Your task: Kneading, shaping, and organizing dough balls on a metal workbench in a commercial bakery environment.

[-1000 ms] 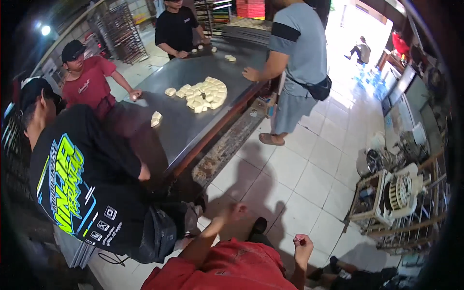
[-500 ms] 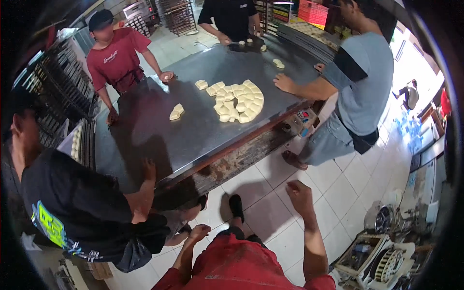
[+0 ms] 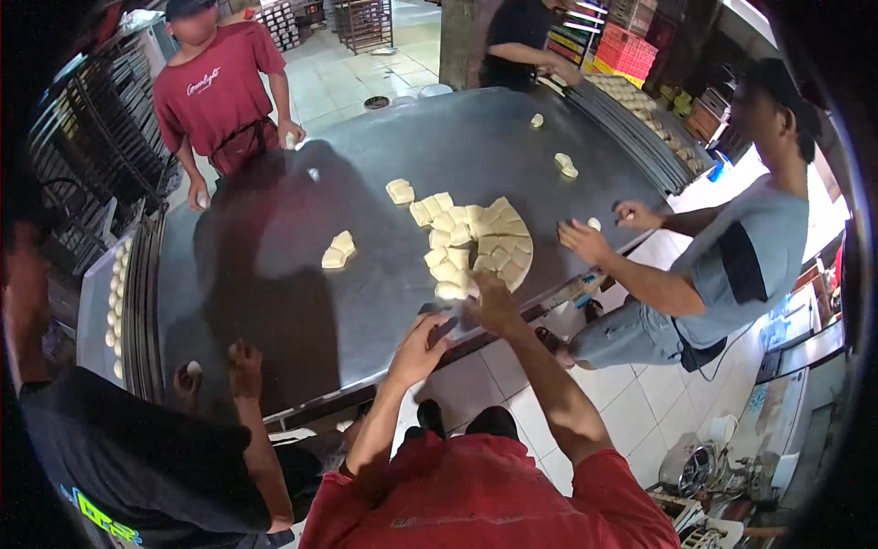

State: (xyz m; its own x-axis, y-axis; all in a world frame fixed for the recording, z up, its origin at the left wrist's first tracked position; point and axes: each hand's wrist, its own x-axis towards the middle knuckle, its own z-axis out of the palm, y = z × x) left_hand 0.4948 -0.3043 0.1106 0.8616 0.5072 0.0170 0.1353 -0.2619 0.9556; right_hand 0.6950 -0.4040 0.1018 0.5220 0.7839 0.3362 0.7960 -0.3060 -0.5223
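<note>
A cluster of cut pale dough pieces (image 3: 498, 238) lies on the dark metal table (image 3: 384, 165), with a small separate group of pieces (image 3: 338, 252) to its left. My right hand (image 3: 489, 293) reaches onto the near end of the cluster, its fingers slightly curved over the dough; whether they touch it is unclear. My left hand (image 3: 422, 340) is raised at the near edge, just left and nearer, fingers apart and empty. A few more small pieces (image 3: 565, 166) lie farther back on the right.
Co-workers stand left (image 3: 110, 448), back left (image 3: 215, 91), back (image 3: 512, 41) and right (image 3: 732, 256), some handling dough balls. Stacked trays with dough rows line both table ends (image 3: 142, 311), (image 3: 617, 119). Racks (image 3: 366, 26) and red crates (image 3: 622, 41) stand behind; machinery (image 3: 695, 471) is low right.
The view has moved up to the table as I approached. Both my hands have risen from low down to the table's near edge, the right reaching onto the dough cluster.
</note>
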